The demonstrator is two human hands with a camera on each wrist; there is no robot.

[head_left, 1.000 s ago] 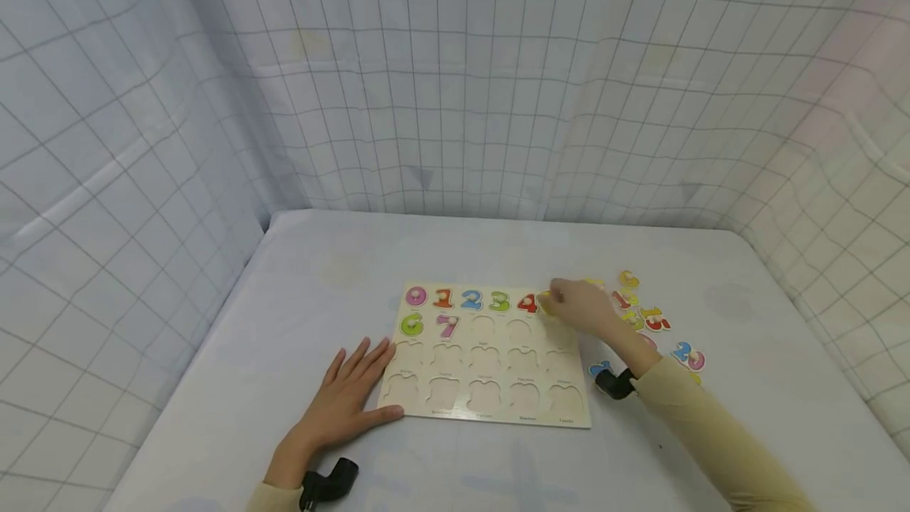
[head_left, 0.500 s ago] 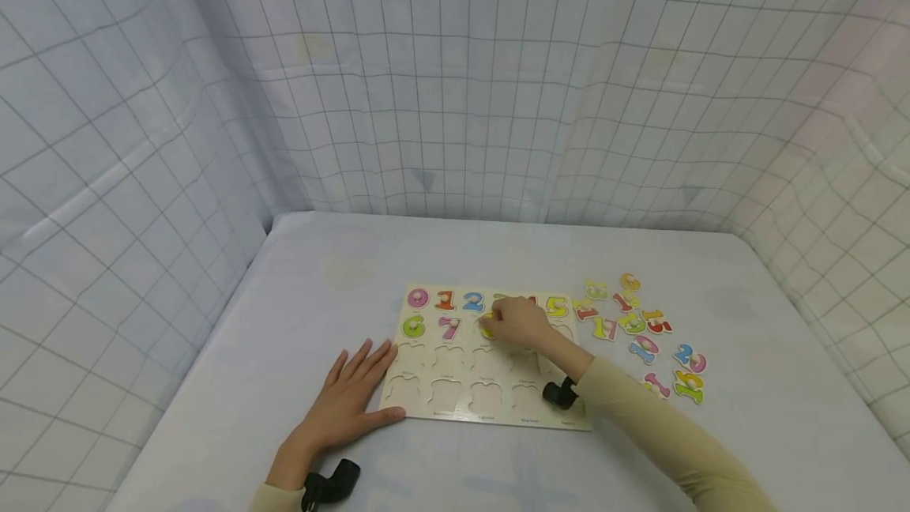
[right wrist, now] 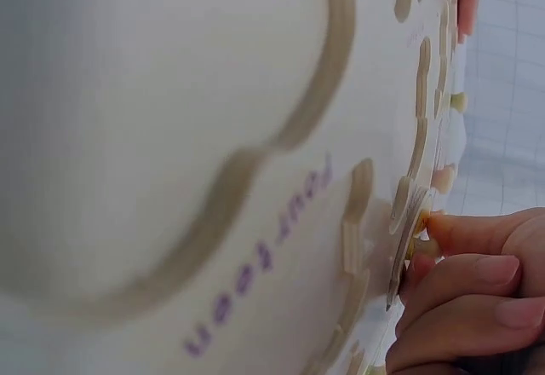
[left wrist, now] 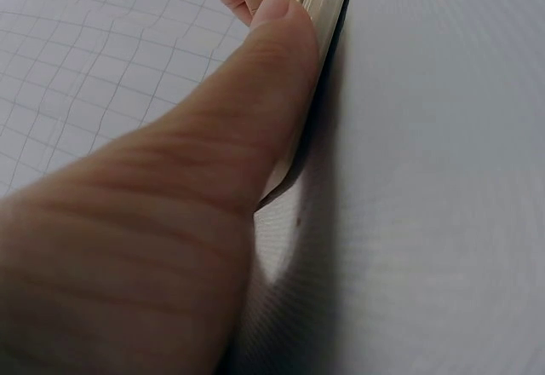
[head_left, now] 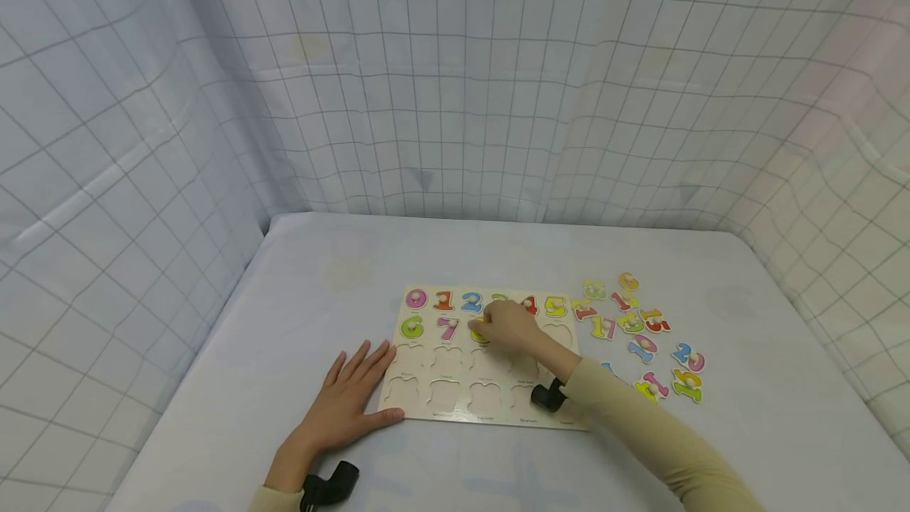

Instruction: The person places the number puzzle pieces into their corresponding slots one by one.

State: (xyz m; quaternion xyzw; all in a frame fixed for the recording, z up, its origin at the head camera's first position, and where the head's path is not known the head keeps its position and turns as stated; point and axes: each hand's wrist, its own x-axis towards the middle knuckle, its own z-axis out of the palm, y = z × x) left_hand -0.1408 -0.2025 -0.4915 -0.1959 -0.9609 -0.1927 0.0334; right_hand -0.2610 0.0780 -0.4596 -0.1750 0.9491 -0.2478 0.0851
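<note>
A wooden number puzzle board [head_left: 462,409] lies on the table, its top row holding 0 to 5 and its second row a green 6 [head_left: 411,328] and a pink 7 [head_left: 448,329]. My right hand [head_left: 508,326] is over the second row. Its thumb and finger pinch the knob of a yellow number piece [head_left: 478,332], just right of the 7. The right wrist view shows this piece [right wrist: 402,251] tilted at a recess; the hand covers much of it, and its figure is hard to read. My left hand [head_left: 348,397] rests flat with spread fingers, touching the board's left edge.
Loose number pieces lie right of the board, among them a red-and-orange 15 [head_left: 655,321], a blue-and-pink 20 [head_left: 688,358] and a blue-and-pink 10 [head_left: 643,348]. Lower rows of the board have bare recesses [head_left: 445,395]. Grid-patterned curtains [head_left: 455,101] surround the table.
My right hand has moved left from the 5 at the top right to the second row, now with a yellow piece beside the 7. The 5 lies in the top row. My left hand stays put.
</note>
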